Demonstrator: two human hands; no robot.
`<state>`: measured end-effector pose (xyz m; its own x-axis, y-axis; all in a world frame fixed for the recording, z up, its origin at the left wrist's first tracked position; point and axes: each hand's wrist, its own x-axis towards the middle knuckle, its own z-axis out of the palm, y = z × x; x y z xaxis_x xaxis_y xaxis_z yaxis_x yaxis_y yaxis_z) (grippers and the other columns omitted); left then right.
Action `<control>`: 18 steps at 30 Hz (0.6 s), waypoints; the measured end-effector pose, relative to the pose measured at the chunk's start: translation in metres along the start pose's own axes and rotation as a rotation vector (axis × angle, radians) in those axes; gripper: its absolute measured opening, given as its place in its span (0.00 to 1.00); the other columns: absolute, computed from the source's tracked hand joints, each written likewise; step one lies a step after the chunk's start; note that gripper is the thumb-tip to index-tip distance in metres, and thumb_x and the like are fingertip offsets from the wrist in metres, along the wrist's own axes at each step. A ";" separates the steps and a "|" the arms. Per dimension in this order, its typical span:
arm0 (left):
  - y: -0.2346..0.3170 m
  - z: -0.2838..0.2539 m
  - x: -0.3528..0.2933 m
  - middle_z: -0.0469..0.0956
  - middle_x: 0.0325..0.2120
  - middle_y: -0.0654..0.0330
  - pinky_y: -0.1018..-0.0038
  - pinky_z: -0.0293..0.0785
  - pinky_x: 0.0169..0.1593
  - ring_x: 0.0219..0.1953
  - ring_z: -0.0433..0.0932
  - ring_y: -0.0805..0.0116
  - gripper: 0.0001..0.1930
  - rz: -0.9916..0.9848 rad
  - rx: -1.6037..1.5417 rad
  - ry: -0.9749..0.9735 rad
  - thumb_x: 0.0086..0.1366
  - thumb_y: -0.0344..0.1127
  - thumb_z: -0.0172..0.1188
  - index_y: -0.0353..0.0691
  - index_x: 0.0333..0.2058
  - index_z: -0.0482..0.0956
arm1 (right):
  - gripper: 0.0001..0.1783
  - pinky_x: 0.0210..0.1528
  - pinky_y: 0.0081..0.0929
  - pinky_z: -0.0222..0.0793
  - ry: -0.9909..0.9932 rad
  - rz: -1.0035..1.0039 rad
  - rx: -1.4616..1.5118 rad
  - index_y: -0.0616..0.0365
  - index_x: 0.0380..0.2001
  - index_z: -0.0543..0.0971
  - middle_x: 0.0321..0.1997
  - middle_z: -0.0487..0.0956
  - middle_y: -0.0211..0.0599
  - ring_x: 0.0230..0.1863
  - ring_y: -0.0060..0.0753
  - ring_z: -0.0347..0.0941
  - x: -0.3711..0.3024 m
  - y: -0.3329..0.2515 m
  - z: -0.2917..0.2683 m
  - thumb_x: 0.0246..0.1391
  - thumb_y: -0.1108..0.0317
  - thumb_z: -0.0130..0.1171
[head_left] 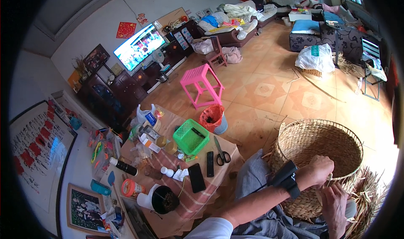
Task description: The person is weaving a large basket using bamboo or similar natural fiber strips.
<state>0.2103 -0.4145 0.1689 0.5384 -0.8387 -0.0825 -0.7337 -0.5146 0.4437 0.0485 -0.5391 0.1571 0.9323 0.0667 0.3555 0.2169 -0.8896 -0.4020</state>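
A large round basket point(320, 142) woven from tan straw stands tilted in front of me against my lap, its mouth facing up and its wire-like rim bare at the far side. My left hand point(316, 171) is closed at the near rim, with a black device point(287, 179) strapped to its wrist. Just below it, my right hand point(334, 203) pinches with bent fingers against the basket's outer wall. A pale straw strand point(330, 176) shows between the two hands; the fingertips partly hide it.
Loose straw point(368, 201) is heaped right of the basket. On the left, a low table point(206, 184) bears scissors point(221, 150), a phone point(196, 178), a green plastic basket point(190, 137) and several jars. Beyond stand a lined bin point(213, 119) and a pink stool point(202, 81).
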 end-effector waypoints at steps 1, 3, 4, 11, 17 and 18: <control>-0.002 0.001 0.002 0.85 0.29 0.47 0.57 0.82 0.41 0.38 0.86 0.46 0.19 0.000 0.001 -0.032 0.34 0.30 0.80 0.35 0.29 0.86 | 0.08 0.35 0.48 0.64 0.013 0.051 0.023 0.60 0.27 0.75 0.24 0.72 0.45 0.30 0.54 0.71 -0.002 0.002 0.003 0.52 0.71 0.65; -0.006 0.003 0.001 0.84 0.27 0.47 0.56 0.82 0.40 0.36 0.86 0.46 0.18 0.022 -0.018 -0.027 0.33 0.30 0.80 0.36 0.28 0.86 | 0.08 0.35 0.48 0.64 0.001 0.059 0.030 0.60 0.27 0.75 0.24 0.72 0.46 0.30 0.55 0.71 -0.003 0.006 0.002 0.52 0.72 0.65; -0.008 0.003 0.000 0.83 0.25 0.47 0.56 0.82 0.39 0.34 0.85 0.45 0.18 0.043 -0.041 -0.020 0.33 0.30 0.80 0.36 0.27 0.86 | 0.08 0.35 0.48 0.64 -0.013 0.066 0.035 0.61 0.27 0.75 0.24 0.73 0.47 0.30 0.55 0.72 -0.003 0.008 0.001 0.52 0.72 0.64; -0.011 0.023 0.006 0.85 0.32 0.48 0.58 0.82 0.45 0.41 0.85 0.47 0.22 0.038 -0.096 0.008 0.34 0.28 0.79 0.35 0.34 0.87 | 0.06 0.34 0.48 0.65 -0.096 0.109 0.042 0.64 0.28 0.75 0.24 0.75 0.52 0.30 0.59 0.73 -0.006 -0.013 -0.024 0.54 0.74 0.62; -0.011 0.017 -0.009 0.85 0.33 0.48 0.58 0.82 0.47 0.42 0.85 0.46 0.25 0.092 -0.251 0.161 0.33 0.27 0.79 0.34 0.37 0.86 | 0.05 0.22 0.29 0.65 -0.273 0.471 0.544 0.65 0.28 0.75 0.20 0.75 0.38 0.19 0.29 0.74 -0.032 0.035 -0.003 0.58 0.78 0.55; -0.013 0.016 -0.007 0.85 0.31 0.49 0.58 0.81 0.45 0.40 0.84 0.46 0.25 0.095 -0.242 0.146 0.33 0.29 0.79 0.34 0.37 0.86 | 0.05 0.23 0.30 0.66 -0.329 0.512 0.625 0.64 0.28 0.76 0.20 0.75 0.37 0.19 0.31 0.74 -0.033 0.040 -0.005 0.58 0.77 0.57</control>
<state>0.2093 -0.4045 0.1491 0.5388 -0.8374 0.0915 -0.6728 -0.3624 0.6449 0.0252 -0.5791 0.1335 0.9740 -0.0601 -0.2185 -0.2223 -0.4415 -0.8693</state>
